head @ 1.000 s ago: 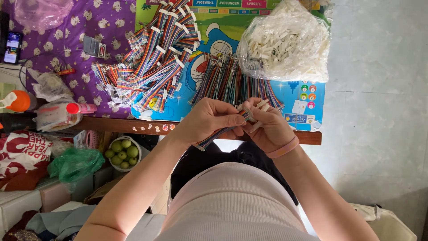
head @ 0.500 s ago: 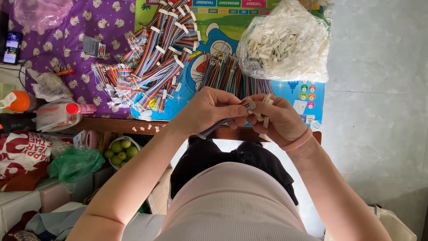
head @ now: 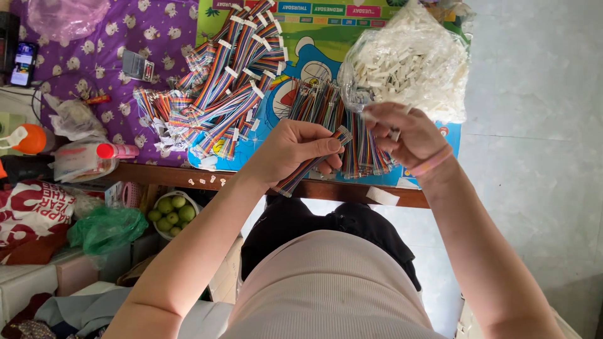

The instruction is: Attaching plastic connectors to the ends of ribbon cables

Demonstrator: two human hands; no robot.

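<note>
Presently we note our left hand (head: 295,150) pinched shut on a short ribbon cable (head: 312,164), a flat strip of rainbow wires held over the table edge (head: 188,176), its free end by the thumb. Our right hand (head: 405,135) is closed around a small white connector (head: 394,133), close beside that end but apart from it. We judge the cable light, limp and easily splayed, so best gripped just behind the wire tips. The connector looks tiny, hard and slippery; fingertip hold only. Behind: loose cables (head: 326,103), finished cables (head: 226,94), a bag of connectors (head: 414,56).
</note>
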